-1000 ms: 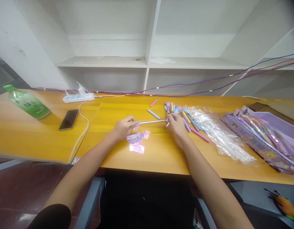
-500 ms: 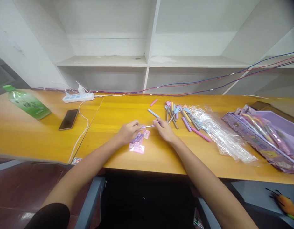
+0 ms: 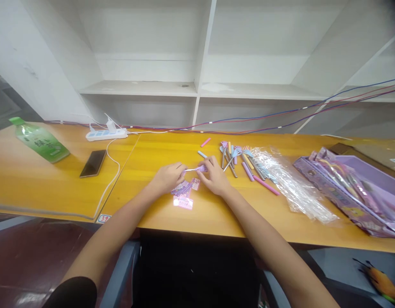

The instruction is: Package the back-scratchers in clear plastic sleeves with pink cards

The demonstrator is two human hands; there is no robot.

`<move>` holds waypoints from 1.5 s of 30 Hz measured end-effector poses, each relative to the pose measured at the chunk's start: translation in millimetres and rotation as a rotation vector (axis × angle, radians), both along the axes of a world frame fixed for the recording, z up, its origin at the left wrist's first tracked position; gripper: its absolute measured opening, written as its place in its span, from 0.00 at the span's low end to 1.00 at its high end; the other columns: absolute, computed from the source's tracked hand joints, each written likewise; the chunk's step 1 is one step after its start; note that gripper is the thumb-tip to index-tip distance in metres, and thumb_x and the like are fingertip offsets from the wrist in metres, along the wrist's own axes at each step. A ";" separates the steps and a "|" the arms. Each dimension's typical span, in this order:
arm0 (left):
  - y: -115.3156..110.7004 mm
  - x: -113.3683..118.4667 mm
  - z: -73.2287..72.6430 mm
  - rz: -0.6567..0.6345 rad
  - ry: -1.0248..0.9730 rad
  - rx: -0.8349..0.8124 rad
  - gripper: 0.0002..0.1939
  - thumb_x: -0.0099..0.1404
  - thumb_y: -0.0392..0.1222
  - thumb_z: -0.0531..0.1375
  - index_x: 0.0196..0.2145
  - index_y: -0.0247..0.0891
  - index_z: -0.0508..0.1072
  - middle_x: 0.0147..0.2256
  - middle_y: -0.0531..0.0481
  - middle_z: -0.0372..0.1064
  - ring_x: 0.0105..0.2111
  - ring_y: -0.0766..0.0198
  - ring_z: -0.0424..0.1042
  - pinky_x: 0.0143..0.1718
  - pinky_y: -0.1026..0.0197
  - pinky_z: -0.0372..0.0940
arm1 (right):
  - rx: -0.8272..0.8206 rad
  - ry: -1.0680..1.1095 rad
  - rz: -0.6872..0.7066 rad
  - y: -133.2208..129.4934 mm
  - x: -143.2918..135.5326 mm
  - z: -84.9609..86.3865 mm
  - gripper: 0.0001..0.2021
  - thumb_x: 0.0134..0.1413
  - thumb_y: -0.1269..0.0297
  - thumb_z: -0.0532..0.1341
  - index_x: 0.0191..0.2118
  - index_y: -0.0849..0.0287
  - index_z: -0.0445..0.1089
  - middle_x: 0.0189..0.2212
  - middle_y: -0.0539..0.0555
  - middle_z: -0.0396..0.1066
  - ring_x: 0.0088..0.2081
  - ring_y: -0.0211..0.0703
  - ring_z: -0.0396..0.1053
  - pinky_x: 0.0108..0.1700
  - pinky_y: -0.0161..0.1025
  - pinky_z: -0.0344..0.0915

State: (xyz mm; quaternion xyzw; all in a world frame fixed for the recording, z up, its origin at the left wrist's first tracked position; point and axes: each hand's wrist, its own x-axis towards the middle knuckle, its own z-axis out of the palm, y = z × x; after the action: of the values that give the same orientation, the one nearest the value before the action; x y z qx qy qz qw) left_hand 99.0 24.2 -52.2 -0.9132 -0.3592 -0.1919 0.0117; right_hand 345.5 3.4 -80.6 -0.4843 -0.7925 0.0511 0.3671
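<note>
Between my hands is a small stick with a metal rod and a purple hand-shaped head (image 3: 201, 168). My left hand (image 3: 168, 177) pinches its handle end, and my right hand (image 3: 216, 176) closes its fingers around the purple head. Just below, several purple and pink printed cards (image 3: 184, 202) lie on the wooden table (image 3: 159, 149). To the right of my right hand is a pile of similar hand-headed sticks (image 3: 236, 153) with coloured tubes. A pink tube (image 3: 205, 142) and a blue tube (image 3: 202, 154) rest behind my right hand.
Clear plastic sleeves (image 3: 296, 190) lie right of the pile, beside a purple box (image 3: 351, 192) of packaged items. On the left are a green bottle (image 3: 42, 141), a phone (image 3: 92, 163), a power strip (image 3: 107, 134) and a white cable (image 3: 116, 164). White shelves (image 3: 140, 87) stand behind.
Both hands have shifted slightly left with the stick. More of the purple head now shows at my right fingers. The view has tilted a little.
</note>
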 end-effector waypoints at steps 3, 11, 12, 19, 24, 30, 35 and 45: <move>0.9 -1.4 6.9 0.065 0.065 -0.056 0.08 0.73 0.42 0.56 0.45 0.40 0.74 0.39 0.47 0.74 0.37 0.59 0.73 0.35 0.60 0.62 | 0.147 -0.288 0.024 1.0 -4.7 8.6 0.11 0.71 0.63 0.54 0.49 0.58 0.71 0.48 0.62 0.69 0.50 0.55 0.65 0.55 0.48 0.59; -8.8 12.2 13.4 0.053 0.214 0.019 0.07 0.71 0.40 0.56 0.39 0.36 0.73 0.39 0.42 0.74 0.39 0.54 0.76 0.36 0.57 0.65 | 0.053 -0.576 0.010 -18.5 -36.0 24.8 0.06 0.66 0.70 0.55 0.40 0.60 0.70 0.38 0.60 0.72 0.42 0.54 0.65 0.47 0.45 0.58; -12.6 14.7 15.1 0.046 0.220 0.033 0.07 0.70 0.40 0.56 0.39 0.36 0.73 0.39 0.42 0.75 0.40 0.52 0.76 0.37 0.56 0.66 | 0.008 -0.576 -0.021 -22.9 -39.7 28.4 0.06 0.65 0.70 0.55 0.39 0.60 0.70 0.37 0.60 0.72 0.41 0.53 0.66 0.46 0.45 0.57; -35.1 25.4 28.1 0.080 0.246 0.044 0.10 0.70 0.42 0.58 0.41 0.33 0.74 0.38 0.39 0.75 0.38 0.50 0.78 0.34 0.54 0.68 | -0.148 -0.642 -0.128 -43.8 -46.3 62.0 0.06 0.65 0.63 0.60 0.37 0.59 0.71 0.34 0.60 0.75 0.35 0.53 0.71 0.38 0.44 0.55; -41.5 29.6 36.8 0.169 0.284 0.014 0.14 0.73 0.40 0.55 0.37 0.32 0.78 0.34 0.36 0.77 0.35 0.51 0.79 0.33 0.56 0.67 | -0.105 -0.740 -0.187 -47.5 -42.9 75.5 0.10 0.68 0.74 0.54 0.42 0.63 0.73 0.38 0.64 0.76 0.40 0.55 0.73 0.41 0.45 0.56; -43.3 22.7 44.6 0.147 0.354 -0.030 0.16 0.74 0.40 0.53 0.43 0.33 0.80 0.36 0.36 0.79 0.35 0.52 0.80 0.34 0.58 0.67 | -0.146 -0.805 -0.170 -53.8 -37.7 74.1 0.11 0.67 0.75 0.55 0.40 0.61 0.75 0.37 0.61 0.74 0.40 0.50 0.72 0.40 0.41 0.57; -22.3 -38.2 42.6 0.242 0.399 -0.026 0.20 0.76 0.42 0.49 0.43 0.33 0.80 0.41 0.35 0.80 0.40 0.49 0.81 0.36 0.57 0.68 | -0.170 -0.807 -0.260 -58.7 32.2 68.3 0.11 0.68 0.74 0.54 0.38 0.60 0.74 0.38 0.58 0.73 0.37 0.45 0.71 0.34 0.39 0.51; -13.0 -156.3 22.1 0.334 0.459 -0.025 0.25 0.78 0.49 0.46 0.37 0.36 0.79 0.38 0.38 0.81 0.37 0.51 0.81 0.35 0.58 0.67 | -0.163 -0.767 -0.355 -89.7 221.7 26.6 0.12 0.60 0.77 0.53 0.37 0.58 0.72 0.37 0.55 0.69 0.29 0.41 0.65 0.28 0.39 0.43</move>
State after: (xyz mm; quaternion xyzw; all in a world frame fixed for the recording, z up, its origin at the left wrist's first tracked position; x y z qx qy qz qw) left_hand -57.3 11.2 -30.1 -0.8611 -0.4950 0.0288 0.1129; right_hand 567.1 -86.2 -53.9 -0.6244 -0.7694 -0.1341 0.0097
